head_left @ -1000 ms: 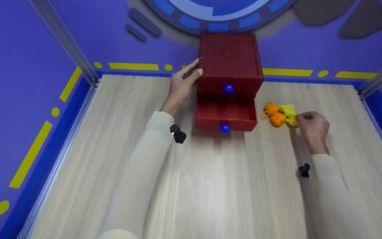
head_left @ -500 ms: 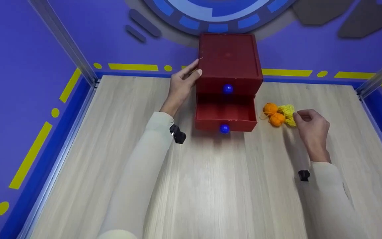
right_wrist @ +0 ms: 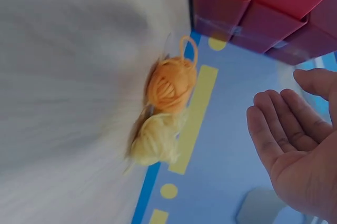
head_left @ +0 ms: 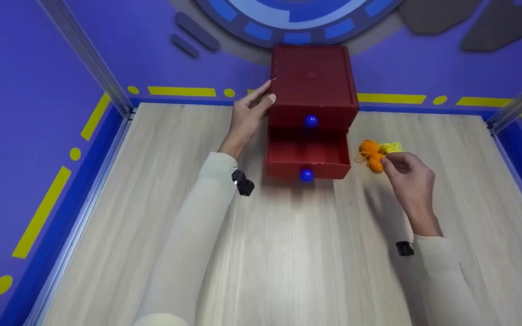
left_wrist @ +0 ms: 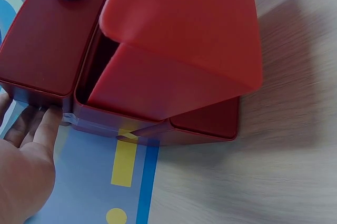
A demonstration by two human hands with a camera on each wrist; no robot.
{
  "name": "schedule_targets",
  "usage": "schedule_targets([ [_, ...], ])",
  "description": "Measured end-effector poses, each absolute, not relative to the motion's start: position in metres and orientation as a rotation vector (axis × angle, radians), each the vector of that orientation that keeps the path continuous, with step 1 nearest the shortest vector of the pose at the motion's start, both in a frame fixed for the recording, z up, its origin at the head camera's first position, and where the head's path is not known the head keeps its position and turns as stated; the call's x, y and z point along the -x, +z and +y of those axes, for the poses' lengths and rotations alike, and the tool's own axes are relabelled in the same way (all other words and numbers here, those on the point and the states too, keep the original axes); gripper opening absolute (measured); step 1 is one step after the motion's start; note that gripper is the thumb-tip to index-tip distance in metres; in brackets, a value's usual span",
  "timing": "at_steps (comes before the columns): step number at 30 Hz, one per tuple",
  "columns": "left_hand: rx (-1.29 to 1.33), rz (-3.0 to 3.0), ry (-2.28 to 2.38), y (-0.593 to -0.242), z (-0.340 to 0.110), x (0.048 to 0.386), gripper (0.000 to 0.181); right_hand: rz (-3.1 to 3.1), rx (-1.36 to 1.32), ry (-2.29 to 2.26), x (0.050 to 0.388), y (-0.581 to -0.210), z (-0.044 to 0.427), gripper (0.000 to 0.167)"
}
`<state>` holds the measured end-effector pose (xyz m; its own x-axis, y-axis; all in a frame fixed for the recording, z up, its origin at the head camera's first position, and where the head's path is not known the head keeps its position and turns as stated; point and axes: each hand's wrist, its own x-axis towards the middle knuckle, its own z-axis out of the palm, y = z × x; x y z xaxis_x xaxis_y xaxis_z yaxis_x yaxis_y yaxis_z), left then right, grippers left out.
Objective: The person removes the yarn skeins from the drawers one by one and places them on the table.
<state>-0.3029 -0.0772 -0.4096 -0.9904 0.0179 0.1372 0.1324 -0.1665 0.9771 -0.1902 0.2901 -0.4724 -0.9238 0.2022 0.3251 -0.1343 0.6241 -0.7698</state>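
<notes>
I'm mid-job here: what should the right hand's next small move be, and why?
I'd probably lower the right hand to the front orange yarn ball and pinch it. The right wrist view shows the hand's grip empty and touching no ball, the lower drawer stands open with nothing visible inside, and the left hand touches the side of the red cabinet.

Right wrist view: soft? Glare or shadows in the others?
Right wrist: yes, soft and hazy, tabletop grain washed out, yellow yarn pale. Head: clearer, bright sheen mid-tabletop, dark shadow streak by the right hand. Left wrist: broad shadow on the tabletop beside the red drawer.
</notes>
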Motion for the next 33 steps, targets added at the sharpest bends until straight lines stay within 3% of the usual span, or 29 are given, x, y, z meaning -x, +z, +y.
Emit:
schedule_targets([
  [11,0.177,-1.982,-2.328,-0.410,-0.077,0.303,0.046,-2.287,-0.101,1.398,0.172,-0.470,0.257,0.017],
  [21,0.168,-1.987,-2.324,-0.408,-0.077,0.304,0.046,-2.133,-0.324,1.499,0.149,-0.450,0.220,0.017],
  [33,0.171,-1.963,-2.319,-0.408,-0.077,0.304,0.045,-2.058,-0.371,1.562,0.149,-0.472,0.210,0.020],
])
